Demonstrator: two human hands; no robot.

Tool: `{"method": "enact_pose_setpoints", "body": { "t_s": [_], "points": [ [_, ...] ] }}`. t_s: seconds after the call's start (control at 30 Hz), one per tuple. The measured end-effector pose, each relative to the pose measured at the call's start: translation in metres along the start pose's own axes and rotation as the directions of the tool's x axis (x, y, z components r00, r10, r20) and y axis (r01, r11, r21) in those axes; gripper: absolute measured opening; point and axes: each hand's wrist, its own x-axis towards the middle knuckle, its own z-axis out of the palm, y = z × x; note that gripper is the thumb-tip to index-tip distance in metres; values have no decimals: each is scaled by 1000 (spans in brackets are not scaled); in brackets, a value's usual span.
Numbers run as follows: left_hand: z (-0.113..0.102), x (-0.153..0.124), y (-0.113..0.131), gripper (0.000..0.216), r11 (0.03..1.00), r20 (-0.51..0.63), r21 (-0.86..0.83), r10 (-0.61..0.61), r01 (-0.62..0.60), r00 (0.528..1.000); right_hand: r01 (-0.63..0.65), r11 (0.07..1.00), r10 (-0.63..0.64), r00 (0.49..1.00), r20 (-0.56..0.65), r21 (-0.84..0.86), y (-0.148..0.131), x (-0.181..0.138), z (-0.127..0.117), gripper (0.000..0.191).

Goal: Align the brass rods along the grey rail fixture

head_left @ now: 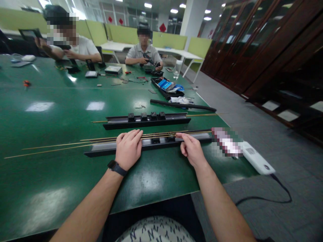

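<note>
the left hand (129, 146) lies over the near black tray (101, 152), with its fingers close together and bent down on the thin gold sticks (50, 151). i cannot tell if it grips them or just presses on them. a dark watch (117, 167) is on that wrist. the right hand (191, 148) is at the other part of the same tray. its pointing finger reaches out to the sticks and its other fingers are curled in. i cannot tell if it pinches a stick.

the gold sticks lie along the top of the near tray, and their long ends poke out past its left end. small black blocks (155, 140) sit in this tray, between the two hands.

just behind is the far black tray (146, 125), with four black blocks (143, 116) in a row. past it lie a black strip (183, 105) and white gloves (182, 100). off to the right is a white box (256, 158) with a black cord (290, 198).
</note>
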Motion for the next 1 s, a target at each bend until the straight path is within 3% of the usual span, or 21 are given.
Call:
{"method": "enact_pose_setpoints", "body": {
  "t_s": [0.63,1.0],
  "points": [
    [-2,1,1,38,1000,20,-29,0,0,1000,75,994,-53,969,-241,81,-5,6,-3,41],
    [-1,0,0,38,1000,16,-26,-8,8,1000,51,996,-36,980,-198,69,-4,5,-4,39]
  ]
}}
